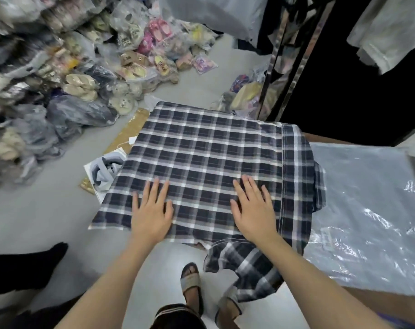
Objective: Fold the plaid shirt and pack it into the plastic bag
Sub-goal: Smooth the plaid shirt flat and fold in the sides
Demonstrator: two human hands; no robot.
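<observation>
The plaid shirt (197, 148), dark navy with white checks, lies spread flat across the middle of the view, its back panel up. A sleeve or hem part hangs over the near edge at lower right. My left hand (152, 210) lies flat on the shirt's near left part, fingers straight and spread. My right hand (252, 207) presses flat on the near right part, beside a stitched seam. The clear plastic bag (368, 214) lies flat to the right of the shirt, with the shirt's right edge overlapping it.
Piles of bagged slippers and goods (66, 74) fill the floor at the left and back. A cardboard piece (128, 131) and a small packet (104, 172) lie by the shirt's left edge. A dark rack (320, 67) stands at back right. My sandalled foot (191, 283) is below.
</observation>
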